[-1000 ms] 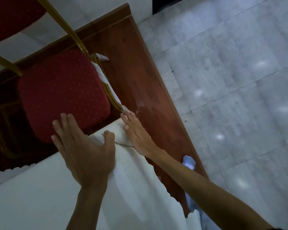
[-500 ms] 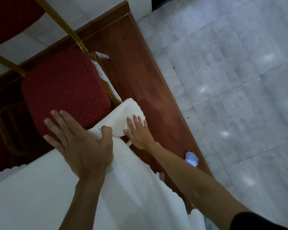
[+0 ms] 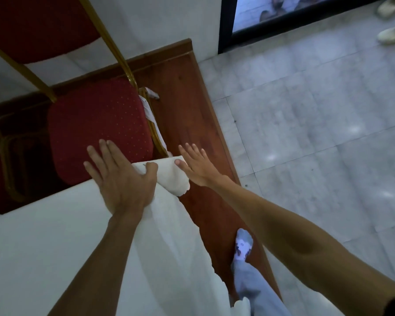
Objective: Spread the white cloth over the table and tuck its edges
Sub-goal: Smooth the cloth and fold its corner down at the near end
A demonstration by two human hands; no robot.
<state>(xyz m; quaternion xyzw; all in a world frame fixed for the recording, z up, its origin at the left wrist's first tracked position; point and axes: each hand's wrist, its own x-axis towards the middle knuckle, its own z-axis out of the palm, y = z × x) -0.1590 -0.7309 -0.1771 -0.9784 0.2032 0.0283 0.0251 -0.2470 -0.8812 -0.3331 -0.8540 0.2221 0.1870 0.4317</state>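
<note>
The white cloth (image 3: 43,242) covers the table across the lower left, and its side hangs down towards the floor. At the table's far corner a folded flap of the cloth (image 3: 172,176) sticks out with a scalloped edge. My left hand (image 3: 121,179) lies flat on that corner, fingers spread, thumb pressing the fold. My right hand (image 3: 197,166) is flat and open beside the flap, its thumb touching the flap's edge. The table itself is hidden under the cloth.
A red padded chair (image 3: 96,126) with a gold frame stands right behind the table corner. A raised wooden platform (image 3: 192,106) runs under table and chair, ending at grey floor tiles (image 3: 317,133). My socked foot (image 3: 243,245) stands on the platform. Pale shoes (image 3: 392,35) lie far right.
The cloth corner has been folded back towards the table. My right hand has moved up beside it with fingers stretched out. My left hand has stayed pressing on the corner.
</note>
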